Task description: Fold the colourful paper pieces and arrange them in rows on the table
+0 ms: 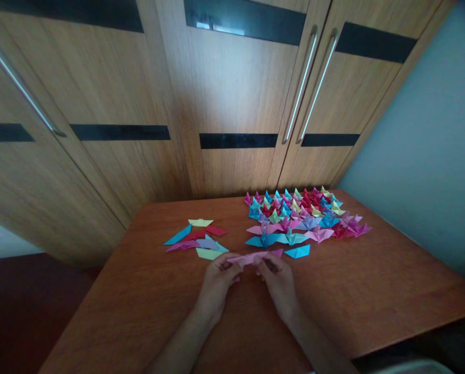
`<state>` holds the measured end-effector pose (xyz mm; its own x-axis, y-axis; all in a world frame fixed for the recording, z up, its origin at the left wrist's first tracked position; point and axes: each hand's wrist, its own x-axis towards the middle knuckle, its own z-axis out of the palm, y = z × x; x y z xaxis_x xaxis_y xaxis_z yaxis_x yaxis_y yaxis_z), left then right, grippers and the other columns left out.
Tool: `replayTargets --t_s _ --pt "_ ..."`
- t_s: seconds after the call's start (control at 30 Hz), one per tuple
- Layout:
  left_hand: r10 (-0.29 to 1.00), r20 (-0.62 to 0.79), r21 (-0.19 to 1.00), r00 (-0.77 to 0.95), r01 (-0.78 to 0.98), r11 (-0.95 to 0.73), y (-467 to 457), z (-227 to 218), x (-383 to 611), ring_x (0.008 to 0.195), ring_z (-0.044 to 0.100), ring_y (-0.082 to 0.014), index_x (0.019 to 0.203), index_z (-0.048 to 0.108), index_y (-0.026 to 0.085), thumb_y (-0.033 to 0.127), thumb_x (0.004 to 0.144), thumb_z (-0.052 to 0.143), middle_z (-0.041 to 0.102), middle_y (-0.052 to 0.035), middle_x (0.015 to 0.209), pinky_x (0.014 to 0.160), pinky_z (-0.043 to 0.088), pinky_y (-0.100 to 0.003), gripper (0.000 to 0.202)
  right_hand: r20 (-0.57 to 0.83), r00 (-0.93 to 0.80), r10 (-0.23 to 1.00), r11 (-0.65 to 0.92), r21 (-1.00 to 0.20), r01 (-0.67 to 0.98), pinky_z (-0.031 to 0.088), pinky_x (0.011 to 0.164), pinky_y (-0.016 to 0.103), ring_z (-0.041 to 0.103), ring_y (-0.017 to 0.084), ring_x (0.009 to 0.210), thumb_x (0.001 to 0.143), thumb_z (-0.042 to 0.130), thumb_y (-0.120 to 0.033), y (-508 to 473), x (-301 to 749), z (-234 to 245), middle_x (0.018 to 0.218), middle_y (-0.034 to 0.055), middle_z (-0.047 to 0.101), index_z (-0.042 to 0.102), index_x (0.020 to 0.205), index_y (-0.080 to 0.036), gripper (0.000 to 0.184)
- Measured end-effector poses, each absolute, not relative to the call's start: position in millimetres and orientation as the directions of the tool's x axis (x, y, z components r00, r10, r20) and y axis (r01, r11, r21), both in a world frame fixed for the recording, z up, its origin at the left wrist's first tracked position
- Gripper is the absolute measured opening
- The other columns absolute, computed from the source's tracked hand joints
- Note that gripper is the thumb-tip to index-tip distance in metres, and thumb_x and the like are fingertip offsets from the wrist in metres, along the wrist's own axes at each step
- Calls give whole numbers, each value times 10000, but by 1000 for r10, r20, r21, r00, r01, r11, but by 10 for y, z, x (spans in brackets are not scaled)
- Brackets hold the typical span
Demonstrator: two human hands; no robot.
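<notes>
Between my two hands is a pink folded paper piece (pixel 247 258), long and narrow, held above the near-middle of the table. My left hand (pixel 217 285) pinches its left part with thumb and fingers. The right part is gripped by my right hand (pixel 278 283), fingertips closed near the middle. A darker pink tip (pixel 278 253) shows past the right fingers; whether it belongs to the same piece I cannot tell. Just right of it lies a flat blue folded piece (pixel 298 252). Beyond my left hand, a pale green folded piece (pixel 208 254) lies at the front of a loose pile.
Several flat folded papers, including a blue one (pixel 178 236) and a red one (pixel 216 230), lie at the left. Rows of folded paper cranes (pixel 290 237) cover the back right of the wooden table (pixel 139 301). Wooden cabinet doors (pixel 232 88) stand behind; a wall (pixel 423 156) is right.
</notes>
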<state>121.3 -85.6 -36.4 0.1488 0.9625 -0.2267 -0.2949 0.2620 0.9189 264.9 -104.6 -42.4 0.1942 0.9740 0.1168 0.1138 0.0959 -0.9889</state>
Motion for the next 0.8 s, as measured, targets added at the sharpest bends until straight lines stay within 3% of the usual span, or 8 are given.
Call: replayTargets --t_s 0.2,0.47,0.67,0.8 --pt "975 -150 980 165 -103 168 -854 -346 1185 560 472 -93 780 672 157 279 705 693 563 27 597 514 361 -187 145 158 264 951 124 -982 143 359 537 227 449 126 576 829 561 -425 -1061 2735 -422 592 -30 487 559 651 -183 300" --pt "980 -186 979 65 -77 191 -819 -222 1002 654 531 -132 762 668 172 328 682 695 654 -12 726 579 393 -214 177 120 475 872 57 -988 145 376 548 233 464 127 581 808 571 -486 -1151 3558 -553 625 -2 529 573 705 -164 338" --pt "988 -153 984 36 -88 155 -885 -81 1032 663 541 -140 720 676 176 304 664 711 653 -12 709 598 386 -217 144 20 611 791 -169 -953 251 330 430 231 445 117 477 715 613 -551 -1141 4545 -629 556 6 530 594 664 -143 411" --pt "985 -168 981 28 -93 170 -902 -38 1050 652 545 -142 701 683 177 313 653 722 657 -13 689 600 384 -225 149 -22 590 807 -352 -820 451 302 394 237 460 135 427 724 530 -603 -1052 4856 -683 506 12 540 628 659 -149 469"
